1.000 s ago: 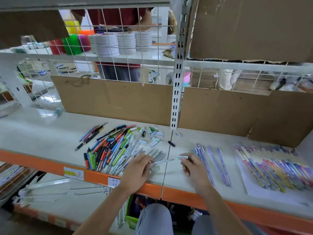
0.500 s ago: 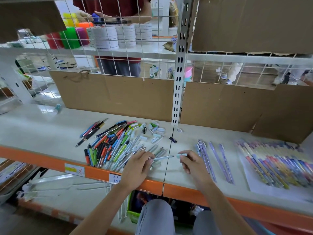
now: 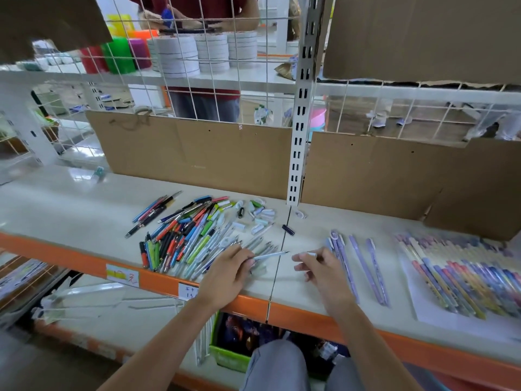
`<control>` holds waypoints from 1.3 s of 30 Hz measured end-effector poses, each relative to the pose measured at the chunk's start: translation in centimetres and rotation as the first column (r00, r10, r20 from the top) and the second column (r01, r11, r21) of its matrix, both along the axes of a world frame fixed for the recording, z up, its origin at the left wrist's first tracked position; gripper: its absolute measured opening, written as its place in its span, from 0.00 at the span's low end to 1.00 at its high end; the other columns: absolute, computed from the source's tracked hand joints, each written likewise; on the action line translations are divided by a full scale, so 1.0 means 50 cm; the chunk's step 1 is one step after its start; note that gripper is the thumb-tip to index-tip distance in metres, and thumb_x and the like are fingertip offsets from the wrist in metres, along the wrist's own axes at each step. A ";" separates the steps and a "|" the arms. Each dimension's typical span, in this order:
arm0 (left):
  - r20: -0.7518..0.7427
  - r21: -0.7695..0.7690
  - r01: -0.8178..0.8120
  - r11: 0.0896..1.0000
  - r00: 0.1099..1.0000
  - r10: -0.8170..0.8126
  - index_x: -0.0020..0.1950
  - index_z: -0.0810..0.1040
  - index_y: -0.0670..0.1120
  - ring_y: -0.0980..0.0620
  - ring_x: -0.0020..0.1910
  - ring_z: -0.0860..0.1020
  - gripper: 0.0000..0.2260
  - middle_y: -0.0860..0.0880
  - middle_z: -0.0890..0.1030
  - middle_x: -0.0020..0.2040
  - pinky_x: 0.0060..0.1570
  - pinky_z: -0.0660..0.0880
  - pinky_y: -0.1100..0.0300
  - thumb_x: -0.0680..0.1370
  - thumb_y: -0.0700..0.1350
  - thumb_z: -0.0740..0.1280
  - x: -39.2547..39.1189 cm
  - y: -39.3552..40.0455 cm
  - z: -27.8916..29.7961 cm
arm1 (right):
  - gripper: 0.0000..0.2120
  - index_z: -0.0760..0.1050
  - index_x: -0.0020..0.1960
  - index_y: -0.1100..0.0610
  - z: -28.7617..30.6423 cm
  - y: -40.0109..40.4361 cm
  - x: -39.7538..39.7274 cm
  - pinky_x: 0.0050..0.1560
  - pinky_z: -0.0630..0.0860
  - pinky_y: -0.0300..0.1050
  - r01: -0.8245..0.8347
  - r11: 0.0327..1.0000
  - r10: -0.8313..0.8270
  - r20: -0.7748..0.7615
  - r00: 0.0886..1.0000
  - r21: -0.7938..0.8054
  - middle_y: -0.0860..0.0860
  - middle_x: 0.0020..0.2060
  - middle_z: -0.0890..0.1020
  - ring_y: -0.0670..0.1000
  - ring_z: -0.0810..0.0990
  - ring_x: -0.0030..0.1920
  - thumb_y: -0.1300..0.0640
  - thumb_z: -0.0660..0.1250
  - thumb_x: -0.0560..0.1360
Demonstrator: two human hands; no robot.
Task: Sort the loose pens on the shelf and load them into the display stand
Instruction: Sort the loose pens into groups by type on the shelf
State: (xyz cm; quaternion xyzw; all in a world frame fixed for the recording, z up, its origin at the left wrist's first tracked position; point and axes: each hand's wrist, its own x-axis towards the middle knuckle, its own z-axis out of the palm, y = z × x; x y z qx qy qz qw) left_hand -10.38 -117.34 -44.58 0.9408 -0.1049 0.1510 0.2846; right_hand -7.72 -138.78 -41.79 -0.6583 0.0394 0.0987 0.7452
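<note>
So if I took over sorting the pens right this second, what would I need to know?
Left hand pinches a pale pen, uncapped, tip pointing right. Right hand pinches what looks like its pale cap, apart from the tip.
Mixed pen pile and loose caps lie left of the shelf seam.
Done: a few purple pens laid in a row, and a bigger sorted row on white paper far right.
Left: cap this pen, sort the pile. No display stand clearly in view.
</note>
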 end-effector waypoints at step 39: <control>0.052 0.035 -0.017 0.999 0.999 0.016 0.51 0.75 0.49 0.56 0.36 0.72 0.13 0.53 0.71 0.43 0.34 0.70 0.65 0.79 0.53 0.53 -0.002 0.005 -0.014 | 0.12 0.78 0.53 0.46 -0.028 0.007 0.014 0.35 0.63 0.33 -0.104 0.939 0.165 0.167 0.972 -0.327 0.42 0.35 0.69 0.40 0.67 0.33 0.59 0.58 0.80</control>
